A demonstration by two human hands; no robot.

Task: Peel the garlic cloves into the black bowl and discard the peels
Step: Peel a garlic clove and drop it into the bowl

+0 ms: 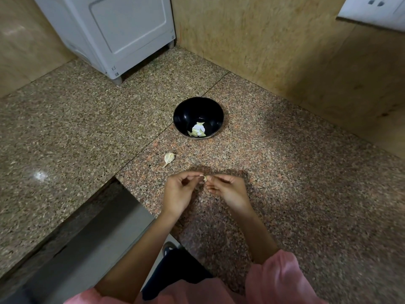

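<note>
Home kitchen indicated. A speckled granite counter (295, 183) is backed by beige stone walls (263, 40). Behind and left of the black bowl (186, 110), a white appliance (114, 29) is stood on the counter. Behind and right of the bowl, a white socket plate (377, 9) is mounted on the wall.

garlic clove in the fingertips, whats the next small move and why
Likely peel with the left hand while the right hand steadies the garlic clove: both pinch it over the counter, short of the black bowl.
</note>
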